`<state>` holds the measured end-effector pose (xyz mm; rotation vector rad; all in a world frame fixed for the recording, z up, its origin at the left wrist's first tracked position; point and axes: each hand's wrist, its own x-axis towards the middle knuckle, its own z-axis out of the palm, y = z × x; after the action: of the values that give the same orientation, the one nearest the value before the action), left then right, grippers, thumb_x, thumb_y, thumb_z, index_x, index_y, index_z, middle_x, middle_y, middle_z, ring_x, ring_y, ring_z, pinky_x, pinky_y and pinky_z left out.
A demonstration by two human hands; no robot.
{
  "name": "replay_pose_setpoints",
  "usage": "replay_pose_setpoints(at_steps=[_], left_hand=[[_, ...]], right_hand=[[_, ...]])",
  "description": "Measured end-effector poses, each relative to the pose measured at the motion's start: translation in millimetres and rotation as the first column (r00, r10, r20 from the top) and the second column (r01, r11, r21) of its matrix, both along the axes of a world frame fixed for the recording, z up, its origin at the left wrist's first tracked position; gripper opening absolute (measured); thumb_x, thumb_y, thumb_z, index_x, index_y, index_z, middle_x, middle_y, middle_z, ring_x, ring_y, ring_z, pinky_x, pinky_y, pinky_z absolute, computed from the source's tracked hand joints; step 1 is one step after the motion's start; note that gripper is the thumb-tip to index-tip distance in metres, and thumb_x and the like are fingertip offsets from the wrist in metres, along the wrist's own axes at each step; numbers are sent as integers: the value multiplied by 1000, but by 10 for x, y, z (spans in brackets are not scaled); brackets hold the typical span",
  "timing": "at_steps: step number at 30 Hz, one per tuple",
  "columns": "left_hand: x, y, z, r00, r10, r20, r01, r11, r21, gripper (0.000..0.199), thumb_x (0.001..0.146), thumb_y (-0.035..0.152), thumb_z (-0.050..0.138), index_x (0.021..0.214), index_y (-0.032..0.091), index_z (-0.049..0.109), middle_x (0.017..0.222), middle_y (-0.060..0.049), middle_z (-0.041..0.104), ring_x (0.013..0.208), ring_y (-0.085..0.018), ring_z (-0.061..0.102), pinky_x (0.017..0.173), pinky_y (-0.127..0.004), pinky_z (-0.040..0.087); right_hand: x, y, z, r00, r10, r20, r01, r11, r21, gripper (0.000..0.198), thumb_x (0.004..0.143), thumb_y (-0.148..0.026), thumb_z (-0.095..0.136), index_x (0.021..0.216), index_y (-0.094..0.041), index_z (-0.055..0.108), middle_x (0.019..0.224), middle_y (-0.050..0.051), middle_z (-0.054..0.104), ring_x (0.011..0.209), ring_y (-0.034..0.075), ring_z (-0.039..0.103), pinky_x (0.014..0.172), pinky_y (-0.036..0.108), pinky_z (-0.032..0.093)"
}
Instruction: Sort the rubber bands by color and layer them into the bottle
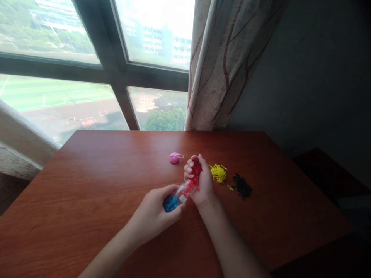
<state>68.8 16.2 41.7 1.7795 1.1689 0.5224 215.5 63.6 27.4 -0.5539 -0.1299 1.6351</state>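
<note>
My left hand [158, 208] is closed around a small clear bottle [183, 192], tilted with its mouth toward my right palm. Blue rubber bands [170, 203] fill its lower end, and some red ones show nearer the mouth. In my cupped right hand [205, 181] lies a heap of red rubber bands [196, 172], with the fingers curled about it. The bottle's mouth meets this heap; whether it touches the palm I cannot tell. Just beyond the right hand sits a round pink cap [174, 157] with a loop.
Right of my right hand is a pile of yellow rubber bands [218, 173], and farther right a pile of black rubber bands [242, 186]. A single yellow band [230, 187] lies between them. The brown wooden table [87, 193] backs onto a window and a curtain [220, 58].
</note>
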Motion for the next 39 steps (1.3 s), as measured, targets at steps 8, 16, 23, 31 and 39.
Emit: replay_pose_setpoints(at_steps=[8, 16, 23, 31, 39], left_hand=[[-5, 16, -31, 998, 59, -3, -59, 998, 36, 19, 80, 29, 58, 89, 16, 67, 70, 3, 60, 62, -11, 49, 58, -19, 37], [52, 10, 0, 994, 112, 1, -112, 992, 63, 24, 80, 31, 58, 95, 16, 69, 74, 2, 64, 65, -13, 53, 61, -20, 39], [4, 22, 4, 998, 42, -49, -41, 999, 30, 21, 78, 30, 57, 91, 16, 67, 72, 2, 62, 64, -12, 51, 59, -20, 38], [-40, 30, 46, 998, -37, -42, 36, 999, -19, 16, 79, 26, 57, 87, 15, 66, 69, 3, 57, 62, -11, 46, 56, -19, 35], [-24, 5, -13, 999, -7, -52, 8, 1000, 17, 15, 82, 27, 57, 88, 16, 64, 69, 4, 56, 62, -11, 45, 57, -20, 34]], right_hand=[[-60, -28, 13, 1000, 0, -3, 0, 999, -40, 16, 77, -28, 71, 70, -18, 61, 61, -4, 57, 56, 7, 55, 48, 13, 44], [-67, -21, -23, 999, -38, -11, 37, 996, -87, 10, 77, -25, 69, 73, -17, 64, 66, -2, 63, 62, 8, 61, 54, 15, 49], [25, 23, -31, 999, -32, -24, 28, 992, -125, 12, 77, -26, 69, 72, -17, 62, 65, -2, 62, 56, 6, 57, 48, 13, 46], [70, 14, -1, 999, 43, -9, -43, 998, -38, 16, 79, -28, 68, 72, -16, 62, 60, -5, 56, 50, 4, 50, 41, 10, 37], [18, -27, 21, 999, 25, 37, -27, 998, 64, 9, 81, -24, 61, 77, -17, 62, 60, -5, 55, 50, 5, 48, 43, 11, 36]])
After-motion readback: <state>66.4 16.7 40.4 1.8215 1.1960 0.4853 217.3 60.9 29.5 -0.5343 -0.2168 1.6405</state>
